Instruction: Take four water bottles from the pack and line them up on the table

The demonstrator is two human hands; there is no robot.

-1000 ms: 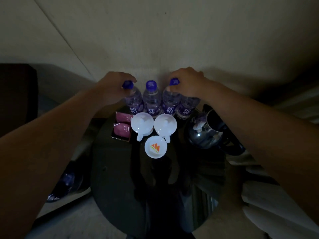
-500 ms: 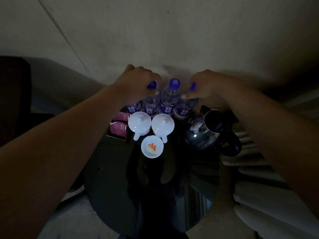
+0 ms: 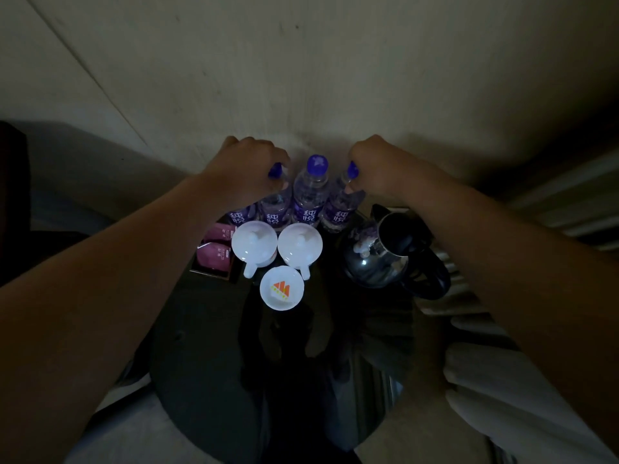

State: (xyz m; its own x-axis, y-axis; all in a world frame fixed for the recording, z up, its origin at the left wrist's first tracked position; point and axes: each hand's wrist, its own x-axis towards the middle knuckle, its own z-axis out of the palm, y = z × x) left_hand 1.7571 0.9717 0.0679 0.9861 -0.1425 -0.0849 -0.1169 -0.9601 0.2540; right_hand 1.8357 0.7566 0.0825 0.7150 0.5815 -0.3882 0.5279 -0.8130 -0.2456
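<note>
I'm on the final lining-up: left hand (image 3: 246, 169) closed around a far-left bottle (image 3: 275, 200), right hand (image 3: 380, 169) around the far-right bottle (image 3: 341, 204); next, nudge them level on the bench (image 3: 207, 363)

I can read very little here, because the room is dark. The clear plastic water bottles with blue caps (image 3: 310, 192) have purple labels (image 3: 306, 214) with big white Chinese letters on them. I think they say 纯悦. The small round white dish (image 3: 282, 288) has an orange and red sign like a zigzag letter M, with tiny marks under it that I cannot read. The pink paper packets (image 3: 214, 257) have a small strip of words, but it is too small and blurry to read.
</note>
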